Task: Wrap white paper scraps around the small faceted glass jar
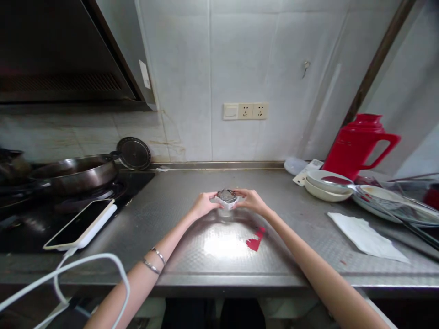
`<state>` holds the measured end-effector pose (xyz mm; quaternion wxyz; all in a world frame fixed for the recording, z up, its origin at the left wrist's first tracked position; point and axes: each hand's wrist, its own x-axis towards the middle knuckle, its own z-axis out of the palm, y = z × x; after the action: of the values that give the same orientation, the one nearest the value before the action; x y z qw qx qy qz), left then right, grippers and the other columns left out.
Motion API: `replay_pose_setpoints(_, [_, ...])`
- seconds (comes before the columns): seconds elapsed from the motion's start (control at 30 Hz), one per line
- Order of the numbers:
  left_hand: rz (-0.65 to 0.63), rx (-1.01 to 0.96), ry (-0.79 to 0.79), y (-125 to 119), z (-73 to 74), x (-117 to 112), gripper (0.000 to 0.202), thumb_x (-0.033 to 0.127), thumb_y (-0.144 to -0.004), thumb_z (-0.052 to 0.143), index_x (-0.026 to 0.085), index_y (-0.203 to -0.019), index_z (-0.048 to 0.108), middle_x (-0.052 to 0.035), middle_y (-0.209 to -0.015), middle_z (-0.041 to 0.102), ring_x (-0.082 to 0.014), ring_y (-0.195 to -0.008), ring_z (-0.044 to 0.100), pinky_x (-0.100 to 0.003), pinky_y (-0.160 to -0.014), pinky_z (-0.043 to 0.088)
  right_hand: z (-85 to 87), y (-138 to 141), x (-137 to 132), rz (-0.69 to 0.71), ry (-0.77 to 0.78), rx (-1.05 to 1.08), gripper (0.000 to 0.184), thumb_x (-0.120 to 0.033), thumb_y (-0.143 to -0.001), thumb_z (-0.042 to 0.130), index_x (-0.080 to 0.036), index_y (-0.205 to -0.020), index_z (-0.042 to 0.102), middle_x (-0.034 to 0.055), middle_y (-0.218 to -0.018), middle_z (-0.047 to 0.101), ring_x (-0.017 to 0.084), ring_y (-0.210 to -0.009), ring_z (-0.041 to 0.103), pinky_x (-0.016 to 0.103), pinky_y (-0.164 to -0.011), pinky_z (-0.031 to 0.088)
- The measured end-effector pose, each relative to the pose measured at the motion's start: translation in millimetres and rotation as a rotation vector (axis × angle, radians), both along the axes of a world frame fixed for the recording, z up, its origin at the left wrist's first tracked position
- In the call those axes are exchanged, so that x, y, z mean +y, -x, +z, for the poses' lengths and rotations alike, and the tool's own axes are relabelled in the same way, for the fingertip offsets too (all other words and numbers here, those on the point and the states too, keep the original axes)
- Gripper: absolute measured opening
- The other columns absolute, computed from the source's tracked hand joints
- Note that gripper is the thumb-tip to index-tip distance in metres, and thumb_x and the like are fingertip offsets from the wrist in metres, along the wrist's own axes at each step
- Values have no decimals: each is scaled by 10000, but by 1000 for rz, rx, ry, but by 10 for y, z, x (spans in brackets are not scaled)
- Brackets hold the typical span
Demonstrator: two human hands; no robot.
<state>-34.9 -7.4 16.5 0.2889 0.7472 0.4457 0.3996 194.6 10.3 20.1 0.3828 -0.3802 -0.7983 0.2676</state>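
Between both hands, over the middle of the steel counter [192,183], is a small white round object with a dark, shiny top [227,196]. Its exact kind is too small to make out. My left hand [206,204] grips its left side, fingers along the upper edge and thumb lower down. On the opposite side, my right hand [252,201] pinches it in the same way. A torn piece of red paper [254,241] lies on the counter just in front of my right hand.
Leftward stand a hob with a steel pan [77,176], a dark round disc [133,153] and a phone [80,225] with a white cable. At right are a red thermos jug [356,146], stacked bowls [325,194], a plate [380,212] and a white napkin [366,237].
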Motion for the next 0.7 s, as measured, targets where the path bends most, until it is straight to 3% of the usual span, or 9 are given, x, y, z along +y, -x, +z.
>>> replay_pose_setpoints(0.3, [-53,47,35,53,-79,-52,458,235,-644,709,177,-1097,673,-28,-1058,715,-210,-953,644,-275,-858,458,-176,40,0,21,33,-5,667,-329,-549,829,-175,-1169,636,93,-1112,691,294,-1066,632,411,-941,485])
replay_pose_setpoints(0.7, [-57,103,17,74,-168,-55,449,291,-646,718,185,-1080,672,-26,-984,722,-203,-868,645,-258,-785,458,-187,47,-62,8,57,-24,652,-323,-554,831,-167,-1159,646,101,-1103,693,307,-1056,635,409,-921,494])
